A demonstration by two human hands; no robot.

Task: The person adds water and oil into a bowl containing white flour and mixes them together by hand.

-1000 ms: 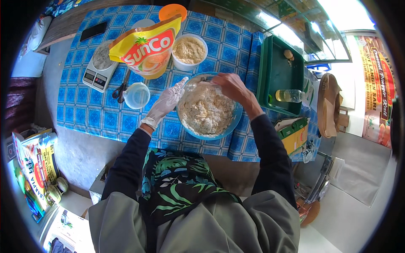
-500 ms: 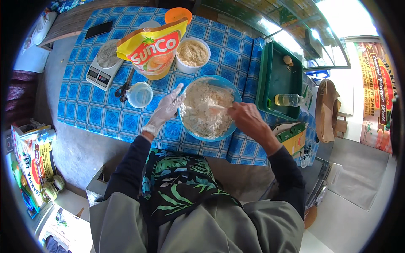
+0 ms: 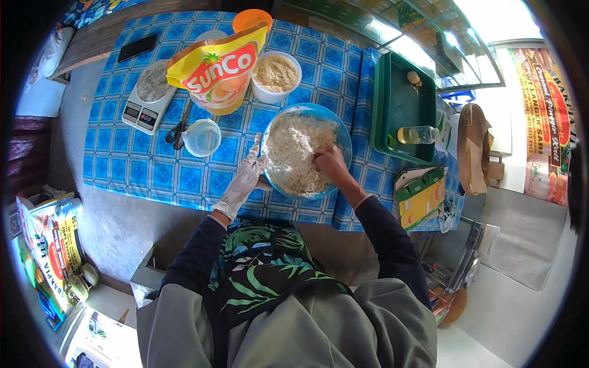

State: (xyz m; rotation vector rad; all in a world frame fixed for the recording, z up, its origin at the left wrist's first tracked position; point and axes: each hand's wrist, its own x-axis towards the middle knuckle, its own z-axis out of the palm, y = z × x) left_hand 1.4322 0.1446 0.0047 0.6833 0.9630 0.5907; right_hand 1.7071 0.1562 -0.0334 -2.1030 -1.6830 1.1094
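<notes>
A blue bowl (image 3: 345,142) of pale, floury, crumbly mixture (image 3: 297,150) stands near the table's front edge. My left hand (image 3: 245,178), in a thin whitish glove, holds the bowl's left side, with its fingers along the rim. My bare right hand (image 3: 331,164) reaches in over the right side, its fingers closed low at the mixture. A pale mixing tool showed in that hand a moment ago; now the hand and mixture mostly hide it. Just beyond the bowl is a white tub (image 3: 276,76) of tan crumbs, beside a yellow-topped pouch (image 3: 224,73).
Left of the bowl are a clear jug (image 3: 202,138), black-handled scissors (image 3: 176,135) and a scale (image 3: 144,113) bearing a container. On the right, a green tray (image 3: 381,104) holds a bottle (image 3: 417,135). A green-yellow carton (image 3: 420,199) lies at the front right. Farther back are an orange bowl (image 3: 252,18) and a phone (image 3: 137,48).
My right hand has moved left and deeper into the bowl, and the tool has dropped mostly from sight. My left hand has shifted slightly down along the rim. The mixture looks more clumped.
</notes>
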